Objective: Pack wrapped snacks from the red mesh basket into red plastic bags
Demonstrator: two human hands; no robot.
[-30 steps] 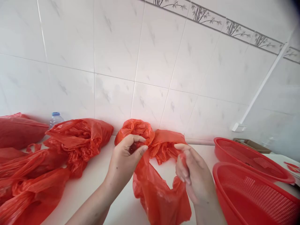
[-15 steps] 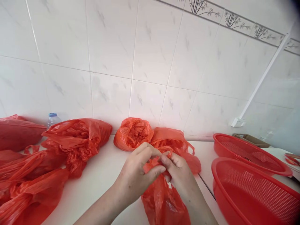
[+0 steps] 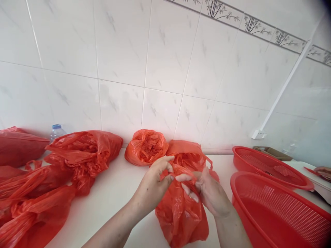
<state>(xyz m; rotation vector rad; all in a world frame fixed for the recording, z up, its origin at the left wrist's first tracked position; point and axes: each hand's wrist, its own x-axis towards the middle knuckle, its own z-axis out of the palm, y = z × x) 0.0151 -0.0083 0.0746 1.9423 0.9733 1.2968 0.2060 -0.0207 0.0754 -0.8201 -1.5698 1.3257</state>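
Red plastic bag sits at the lower centre of the frame, its bunched top between both hands, over the pale surface. From the left edge, a plump red bundle lies by the tiled wall, with crumpled red bags spreading below it into the lower left corner. Next comes a clear bottle with a blue cap, partly hidden behind a wide-mouthed bag stuffed with rumpled film. Near the middle, a round open bag rests beside the wall; in front of it the left hand has its grip closed, thumb and forefinger pinching the upper edge of the film. Another bag with a handle loop lies behind the hands. The right hand has half-curled fingers amid the gathered film; whether that grip is pinching, I cannot tell. Further right, the front red basket stands before the rear red basket, with a brown tray beyond, below a white socket.
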